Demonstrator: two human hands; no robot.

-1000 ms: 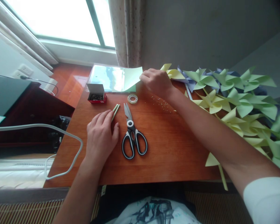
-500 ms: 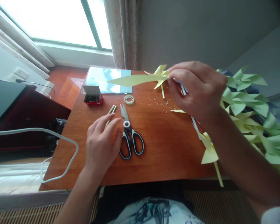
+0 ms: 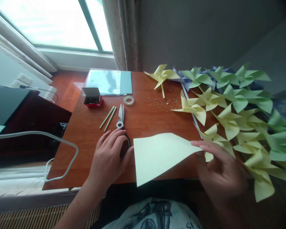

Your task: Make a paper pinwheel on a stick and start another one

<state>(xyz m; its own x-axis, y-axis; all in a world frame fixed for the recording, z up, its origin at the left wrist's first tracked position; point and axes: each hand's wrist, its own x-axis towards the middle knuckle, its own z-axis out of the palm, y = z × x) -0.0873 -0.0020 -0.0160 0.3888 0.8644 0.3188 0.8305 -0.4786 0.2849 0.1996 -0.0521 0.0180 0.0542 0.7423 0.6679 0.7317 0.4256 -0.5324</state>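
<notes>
My right hand (image 3: 220, 171) pinches the right corner of a pale yellow-green paper sheet (image 3: 162, 154) between thumb and fingers. The sheet is held above the table's front part, its far end pointing left. Curled over the black handles of the scissors (image 3: 120, 122) is my left hand (image 3: 111, 152), which hides most of them. The scissor blades point away from me, slightly apart. Two thin green paper sticks (image 3: 108, 119) lie just left of the blades. A yellow paper pinwheel (image 3: 212, 138) is close behind my right hand.
Many yellow, green and purple pinwheels (image 3: 243, 98) crowd the right side. A small red box (image 3: 92, 101), a tape roll (image 3: 129, 100) and a plastic-covered blue folder (image 3: 105, 81) lie at the back left. Tiny bits (image 3: 165, 102) are scattered near a pinwheel. A white cable (image 3: 71, 144) loops at the left edge.
My right hand has come down towards me with the sheet, which now shows its broad face. My left hand has moved from the sticks onto the scissors, which have shifted left.
</notes>
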